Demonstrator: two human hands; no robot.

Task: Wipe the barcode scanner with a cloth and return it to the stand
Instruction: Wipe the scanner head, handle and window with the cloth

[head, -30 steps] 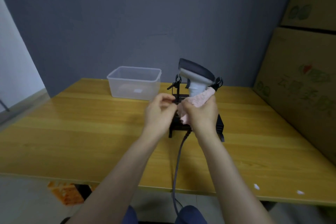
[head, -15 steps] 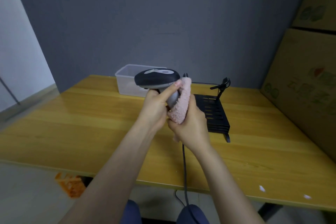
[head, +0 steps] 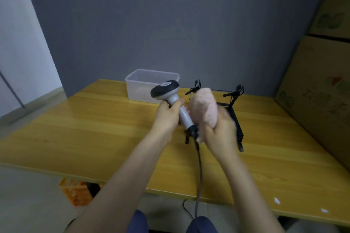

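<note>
Pink cloth (head: 204,108) bunched in right hand (head: 220,130) | left hand (head: 168,117) clenches scanner (head: 170,96) handle | step: wiping | next: reseat on stand (head: 236,119)

Bare wooden table (head: 79,138) lies open to the left and near the front edge, with room for a hand to pass. At the back, a clear plastic tub (head: 149,86) stands just left of the black stand (head: 235,119), whose two upright clips rise behind the hands. Cardboard boxes (head: 322,91) wall off the right side, and the grey cable (head: 199,172) hangs over the front edge
</note>
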